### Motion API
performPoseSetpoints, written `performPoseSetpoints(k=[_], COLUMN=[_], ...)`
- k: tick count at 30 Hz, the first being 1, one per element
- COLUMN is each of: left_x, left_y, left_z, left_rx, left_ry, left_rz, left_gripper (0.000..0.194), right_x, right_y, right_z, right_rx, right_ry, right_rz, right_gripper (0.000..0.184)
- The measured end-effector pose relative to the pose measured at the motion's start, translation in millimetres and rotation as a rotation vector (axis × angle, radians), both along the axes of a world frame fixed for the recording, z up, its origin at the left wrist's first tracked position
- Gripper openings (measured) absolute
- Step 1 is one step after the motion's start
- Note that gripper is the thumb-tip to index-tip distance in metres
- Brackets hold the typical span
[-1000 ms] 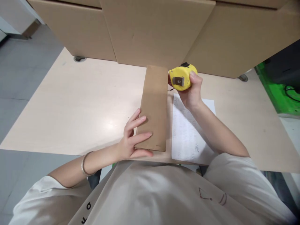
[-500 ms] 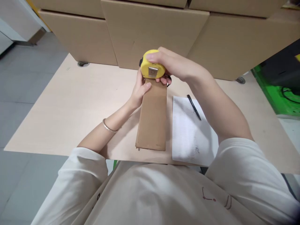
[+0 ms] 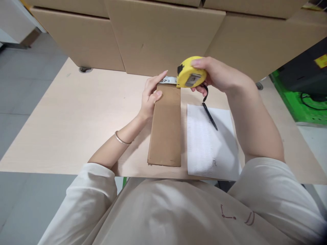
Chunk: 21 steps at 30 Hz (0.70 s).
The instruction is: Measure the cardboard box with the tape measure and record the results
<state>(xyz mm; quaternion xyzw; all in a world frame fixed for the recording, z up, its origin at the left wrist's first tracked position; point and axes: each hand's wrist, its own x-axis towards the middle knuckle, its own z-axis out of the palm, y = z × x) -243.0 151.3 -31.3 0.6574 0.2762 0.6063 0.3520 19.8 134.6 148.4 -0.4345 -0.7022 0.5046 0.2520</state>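
A long, narrow cardboard box (image 3: 166, 129) lies on the table with its short end toward me. My left hand (image 3: 150, 97) grips its far left corner, thumb on the top face and fingers around the far side, by the start of the measuring blade. My right hand (image 3: 214, 73) is closed around a yellow tape measure (image 3: 191, 76) at the box's far right corner. Between the hands a short length of white blade (image 3: 168, 80) with printed numbers runs along the box's far edge. A black wrist strap (image 3: 205, 93) hangs from the tape measure.
To the right of the box lies a printed sheet (image 3: 204, 146) with a black pen (image 3: 209, 116) on it. Large cardboard boxes (image 3: 163, 37) stand stacked along the back of the pale table (image 3: 76, 119). Beyond the right edge is a green surface (image 3: 291, 102) with a black cable.
My right hand has moved right with the tape measure, drawing out a stretch of blade across the box's far edge. My left hand stays at the far left corner.
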Motion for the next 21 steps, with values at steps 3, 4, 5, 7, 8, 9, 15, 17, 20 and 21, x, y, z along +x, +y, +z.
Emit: performPoseSetpoints(k=[3, 4, 5, 7, 8, 9, 15, 17, 20, 21], left_x=[-3, -3, -4, -5, -6, -6, -10, -9, -4, -2], left_y=[3, 4, 5, 7, 8, 9, 10, 11, 18, 22], left_z=[-4.2, -5.4, -6.7, -9.8, -11.5, -13.1, -18.3, -20.0, -27.7, -31.7], left_rx=[0.08, 0.098, 0.112, 0.127, 0.125, 0.119, 0.095, 0.108, 0.124, 0.127], left_ry=[0.022, 0.029, 0.033, 0.04, 0.045, 0.05, 0.066, 0.063, 0.012, -0.018], left_rz=[0.018, 0.014, 0.009, 0.01, 0.017, 0.027, 0.066, 0.057, 0.009, -0.013], left_gripper=[0.086, 0.084, 0.082, 0.081, 0.083, 0.085, 0.093, 0.089, 0.095, 0.101], right_x=[17, 19, 20, 16, 13, 10, 6, 8, 4, -1], right_y=[-2, -2, -2, -2, -2, -3, -10, -12, -18, -20], right_z=[-10.9, -14.4, -17.6, -22.6, -24.3, -25.8, -32.0, -29.1, -13.8, -6.7], right_rx=[-0.003, -0.014, -0.027, -0.031, -0.016, 0.002, 0.047, 0.052, 0.103, 0.126], right_ry=[0.024, 0.033, 0.044, 0.076, 0.095, 0.111, 0.123, 0.095, 0.04, 0.027], right_rz=[-0.052, -0.07, -0.084, -0.112, -0.126, -0.134, -0.18, -0.197, -0.214, -0.218], right_gripper=[0.056, 0.056, 0.054, 0.05, 0.047, 0.044, 0.044, 0.043, 0.033, 0.03])
